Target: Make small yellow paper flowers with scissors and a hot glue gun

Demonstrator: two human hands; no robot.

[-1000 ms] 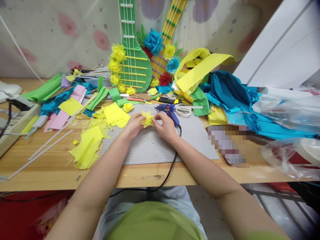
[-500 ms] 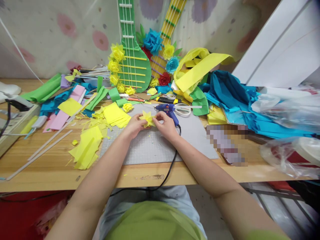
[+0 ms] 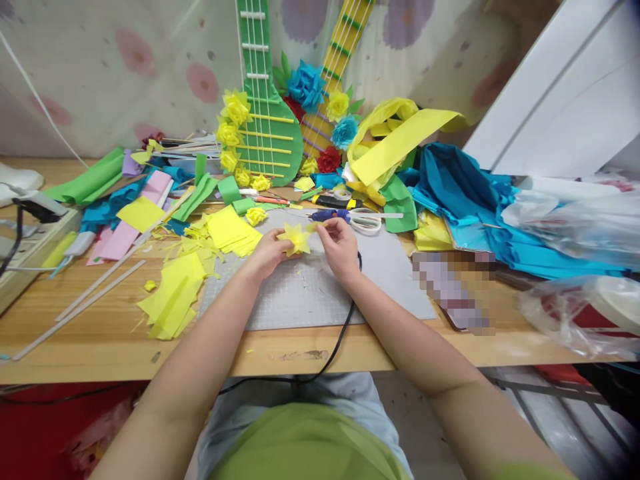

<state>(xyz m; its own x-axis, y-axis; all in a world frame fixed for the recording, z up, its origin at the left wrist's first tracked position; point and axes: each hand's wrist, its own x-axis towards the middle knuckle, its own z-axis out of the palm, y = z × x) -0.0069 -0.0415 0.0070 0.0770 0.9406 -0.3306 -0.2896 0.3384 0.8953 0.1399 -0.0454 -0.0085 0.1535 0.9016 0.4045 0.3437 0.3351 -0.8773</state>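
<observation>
Over the grey cutting mat, my left hand pinches a yellow paper flower with pointed petals. My right hand is just right of the flower, its fingers closed on a small yellow paper petal. A narrow gap separates the petal from the flower. Behind my right hand lies a blue glue gun, partly hidden, with its black cord running down over the table edge. Another yellow paper flower rests on the far side of the mat.
Yellow paper squares and cut yellow sheets lie on the left. A green paper-covered instrument model and a yellow one lean at the back. Blue crepe paper and a plastic-wrapped tub occupy the right.
My right hand has moved slightly right, away from the flower, with a small yellow petal between its fingers. The left hand keeps the flower in nearly the same place.
</observation>
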